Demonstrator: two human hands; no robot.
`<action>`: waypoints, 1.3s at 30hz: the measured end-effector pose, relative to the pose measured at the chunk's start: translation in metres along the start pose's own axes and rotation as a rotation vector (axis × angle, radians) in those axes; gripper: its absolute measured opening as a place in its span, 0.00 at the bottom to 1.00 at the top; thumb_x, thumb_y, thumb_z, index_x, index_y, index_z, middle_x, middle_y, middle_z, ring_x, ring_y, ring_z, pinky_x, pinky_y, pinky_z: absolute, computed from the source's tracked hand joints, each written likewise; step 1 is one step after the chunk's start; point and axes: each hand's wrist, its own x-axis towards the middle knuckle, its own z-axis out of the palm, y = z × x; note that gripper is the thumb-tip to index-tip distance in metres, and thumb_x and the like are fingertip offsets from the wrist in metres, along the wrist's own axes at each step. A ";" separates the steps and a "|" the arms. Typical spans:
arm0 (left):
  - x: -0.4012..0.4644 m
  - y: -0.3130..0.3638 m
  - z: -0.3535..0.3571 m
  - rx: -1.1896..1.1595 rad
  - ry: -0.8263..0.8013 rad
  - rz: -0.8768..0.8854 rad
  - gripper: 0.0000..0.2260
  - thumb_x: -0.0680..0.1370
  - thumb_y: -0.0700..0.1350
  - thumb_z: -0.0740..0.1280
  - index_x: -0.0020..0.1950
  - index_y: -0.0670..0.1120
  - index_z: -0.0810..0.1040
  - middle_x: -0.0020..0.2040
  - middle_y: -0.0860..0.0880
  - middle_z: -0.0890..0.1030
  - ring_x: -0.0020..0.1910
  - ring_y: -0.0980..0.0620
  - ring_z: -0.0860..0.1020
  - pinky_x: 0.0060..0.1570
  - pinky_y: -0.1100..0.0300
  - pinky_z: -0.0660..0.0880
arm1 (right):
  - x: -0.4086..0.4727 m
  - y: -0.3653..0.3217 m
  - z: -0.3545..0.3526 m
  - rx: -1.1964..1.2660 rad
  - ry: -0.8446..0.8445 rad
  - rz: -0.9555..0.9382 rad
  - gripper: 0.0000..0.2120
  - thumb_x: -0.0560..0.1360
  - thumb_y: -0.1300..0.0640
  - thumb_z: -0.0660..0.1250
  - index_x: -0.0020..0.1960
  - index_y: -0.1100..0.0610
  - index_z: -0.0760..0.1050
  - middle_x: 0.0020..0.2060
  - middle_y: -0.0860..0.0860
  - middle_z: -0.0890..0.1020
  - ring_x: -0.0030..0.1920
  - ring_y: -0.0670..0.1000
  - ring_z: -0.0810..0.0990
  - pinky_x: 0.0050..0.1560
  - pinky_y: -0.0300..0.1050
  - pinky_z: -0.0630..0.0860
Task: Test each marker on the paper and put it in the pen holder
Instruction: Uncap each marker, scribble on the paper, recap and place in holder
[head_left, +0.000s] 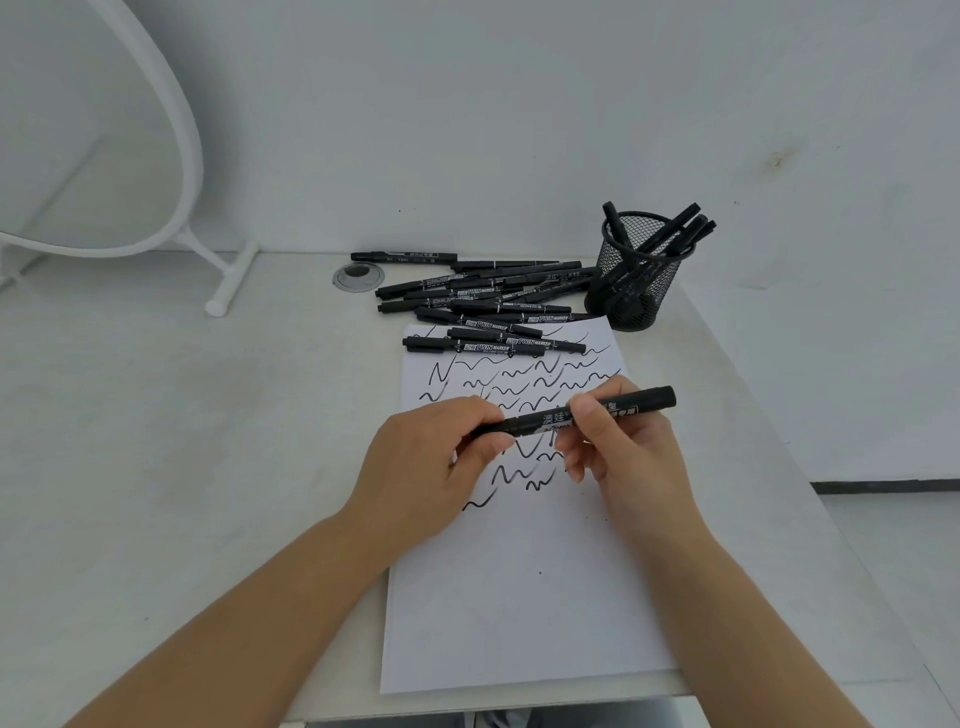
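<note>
Head-camera view looked down on a white desk (208, 467) where both hands met over a sheet of white paper (519, 597). A black marker (550, 418) was held nearly level above the sheet, lying left to right with its right end raised a little. The left hand (431, 462) pinched the marker's left end between thumb and curled fingers, and the right hand (623, 441) gripped the barrel near its middle, thumb on top over the white printed label. The right end of the marker stuck out past the right hand. Whether a cap was on the left end could not be told, since the left fingers covered it. The upper half of the paper carried rows of black squiggles (519, 387), some of them under the hands; the lower half was almost unmarked. At the far edge of the sheet a loose pile of black twin markers (483, 301) lay mostly crosswise, the nearest two resting on the paper's top margin, the rest on the desk behind it. Just right of the pile stood a black mesh pen holder (641, 273) with several black markers leaning in it, their ends poking above the rim. A round grey cable grommet (358, 275) sat in the desk left of the pile, and the white frame of a stand (228, 280) rested at the far left.
</note>
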 end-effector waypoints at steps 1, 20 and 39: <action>0.000 0.001 0.000 0.025 -0.002 0.016 0.09 0.75 0.51 0.60 0.46 0.49 0.77 0.30 0.62 0.70 0.33 0.58 0.69 0.31 0.71 0.63 | 0.000 0.000 0.000 0.005 -0.002 -0.008 0.07 0.70 0.54 0.65 0.36 0.55 0.71 0.26 0.52 0.79 0.25 0.49 0.73 0.26 0.39 0.69; -0.002 -0.002 -0.007 -0.223 -0.218 -0.010 0.09 0.76 0.50 0.56 0.37 0.54 0.69 0.26 0.57 0.71 0.25 0.57 0.67 0.26 0.67 0.59 | -0.004 0.002 0.002 0.039 -0.127 -0.053 0.07 0.72 0.56 0.63 0.36 0.50 0.73 0.26 0.50 0.78 0.29 0.48 0.75 0.30 0.38 0.71; 0.002 -0.010 -0.009 -0.434 -0.230 -0.190 0.10 0.74 0.52 0.59 0.36 0.55 0.77 0.24 0.56 0.70 0.23 0.58 0.66 0.25 0.70 0.62 | -0.001 0.002 0.010 0.056 -0.133 0.035 0.05 0.71 0.55 0.63 0.36 0.51 0.74 0.27 0.50 0.77 0.29 0.49 0.75 0.32 0.40 0.73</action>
